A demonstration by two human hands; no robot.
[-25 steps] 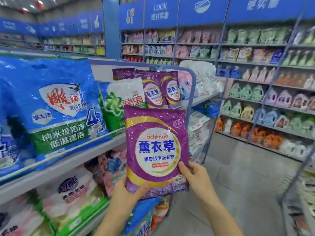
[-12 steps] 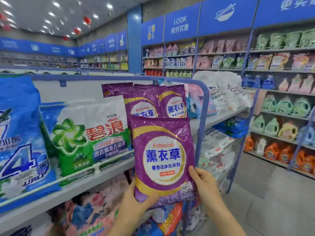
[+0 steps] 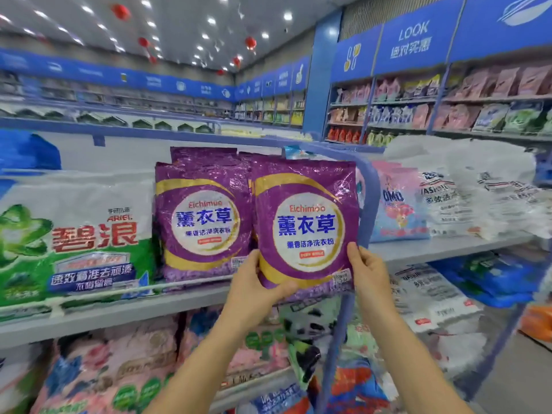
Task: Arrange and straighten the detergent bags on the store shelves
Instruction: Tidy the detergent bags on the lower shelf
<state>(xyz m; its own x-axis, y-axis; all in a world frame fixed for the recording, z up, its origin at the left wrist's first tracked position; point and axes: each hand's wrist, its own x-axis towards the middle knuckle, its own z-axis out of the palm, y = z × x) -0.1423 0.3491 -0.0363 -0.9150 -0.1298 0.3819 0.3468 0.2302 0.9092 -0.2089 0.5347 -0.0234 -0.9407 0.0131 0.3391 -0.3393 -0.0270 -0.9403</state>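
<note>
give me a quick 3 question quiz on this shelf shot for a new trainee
1. True or false: the left hand and the right hand both hold the held purple bag near its bottom corners.
2. Which item stands just left of the shelved purple bag on the shelf? A) green-and-white Ariel bag B) cardboard box C) yellow bottle
3. Fill in: the held purple bag is to the ____ of the shelved purple bag.
Key: 1 true; 2 A; 3 right
</note>
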